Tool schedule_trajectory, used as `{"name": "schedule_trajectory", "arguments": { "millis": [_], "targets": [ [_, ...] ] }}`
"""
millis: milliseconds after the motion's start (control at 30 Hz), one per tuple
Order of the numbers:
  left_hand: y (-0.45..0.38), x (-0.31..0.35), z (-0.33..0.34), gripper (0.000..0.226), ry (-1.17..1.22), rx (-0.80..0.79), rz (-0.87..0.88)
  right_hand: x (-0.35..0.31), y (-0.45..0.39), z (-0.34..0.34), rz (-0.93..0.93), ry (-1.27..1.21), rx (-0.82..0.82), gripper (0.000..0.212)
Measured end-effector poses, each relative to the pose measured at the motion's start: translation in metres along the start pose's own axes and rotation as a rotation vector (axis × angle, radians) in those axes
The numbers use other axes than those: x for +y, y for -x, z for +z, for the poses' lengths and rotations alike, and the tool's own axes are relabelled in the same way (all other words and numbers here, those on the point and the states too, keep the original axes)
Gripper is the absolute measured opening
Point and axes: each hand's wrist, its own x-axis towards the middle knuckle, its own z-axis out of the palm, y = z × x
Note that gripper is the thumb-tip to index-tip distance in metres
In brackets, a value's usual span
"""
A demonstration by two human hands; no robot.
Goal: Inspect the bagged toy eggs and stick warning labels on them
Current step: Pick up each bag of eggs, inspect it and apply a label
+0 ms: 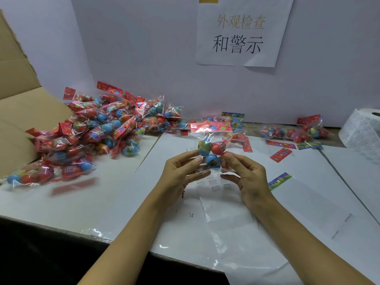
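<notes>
Both forearms are reaching in from the near edge and converging over the middle of the white table (308, 212). The left hand (176, 177) is turned palm-inward, its thumb and fingertips closing on the left side of a clear bag of toy eggs (211, 149). The right hand (249, 177) is mirroring it, pinching the bag's lower right corner between thumb and forefinger, with the other fingers curling below. Together they are holding the bag upright just above the table, its red header card at the top and blue and red eggs bunching at the bottom.

A sheet of warning labels (214, 185) is lying on the table directly beneath the hands; its print is too small to read, and the hands are partly covering it. A large pile of bagged eggs (98, 130) is spilling from the far left, beside a cardboard box (18, 103) that the frame's left edge is cutting off. A few more bags (298, 133) are sitting at the far right, near a white roll (362, 130) that the right edge is cropping. A paper sign (240, 33) with Chinese characters is hanging on the back wall. The nearest bag on the left is blurring badly.
</notes>
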Motion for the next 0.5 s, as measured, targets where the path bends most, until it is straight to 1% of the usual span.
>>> {"name": "schedule_trajectory", "arguments": {
  "millis": [100, 200, 233, 300, 333, 433, 500],
  "targets": [
    [0.001, 0.000, 0.000, 0.041, 0.003, 0.004, 0.017, 0.005, -0.001, -0.001, -0.019, 0.063, 0.057, 0.044],
    [0.002, -0.001, -0.002, 0.032, 0.028, -0.024, 0.040, 0.009, -0.003, -0.005, -0.110, 0.271, 0.181, 0.029],
    [0.002, -0.001, -0.002, 0.028, 0.031, -0.047, 0.040, 0.010, -0.004, -0.007, -0.136, 0.323, 0.192, 0.024],
    [0.003, -0.003, -0.001, 0.026, 0.014, -0.101, 0.044, 0.012, -0.005, -0.009, -0.130, 0.340, 0.141, 0.008],
    [0.004, -0.004, -0.001, 0.026, -0.007, -0.120, 0.054, 0.011, -0.004, -0.008, -0.098, 0.321, 0.103, 0.005],
    [0.004, -0.004, 0.000, 0.028, -0.070, -0.097, 0.087, 0.009, -0.001, -0.003, 0.026, 0.235, 0.011, 0.033],
    [0.003, -0.003, -0.002, 0.029, -0.070, -0.077, 0.101, 0.008, -0.001, -0.002, 0.038, 0.233, -0.033, 0.042]
  ]
}}
